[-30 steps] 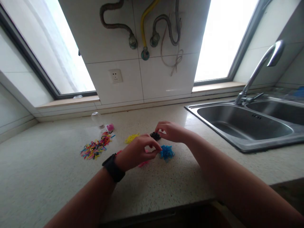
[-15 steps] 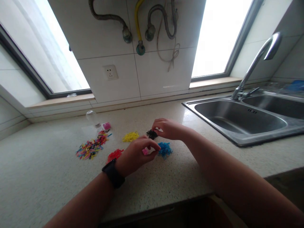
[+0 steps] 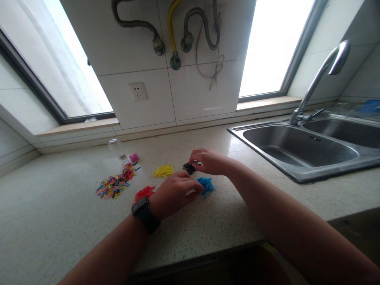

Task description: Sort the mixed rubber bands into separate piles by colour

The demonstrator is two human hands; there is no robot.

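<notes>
Sorted heaps of small rubber bands lie on the counter (image 3: 228,221). With its fingers pinched, my left hand (image 3: 178,190) reaches the edge of the blue rubber bands (image 3: 208,186); what sits between the fingertips is too small to name. My right hand (image 3: 206,161) has thumb and fingertips closed at the black rubber bands (image 3: 188,168), touching that heap. Red rubber bands (image 3: 144,192) lie beside my left wrist, partly covered by it. Beyond that hand is a yellow heap of rubber bands (image 3: 163,171). A mixed-colour heap of rubber bands (image 3: 111,187) spreads farther left.
A clear bottle (image 3: 115,147) and a pink cap (image 3: 133,157) stand behind the mixed heap. To the right is a double steel sink (image 3: 297,174) with a tall faucet (image 3: 317,83). A tiled wall with a socket (image 3: 138,91) and hoses closes off the back.
My left hand has turned over slightly, its fingers drawing closer over the edge of the blue heap and covering the pink bands seen earlier. My right hand stays at the black heap. The view shifted a little.
</notes>
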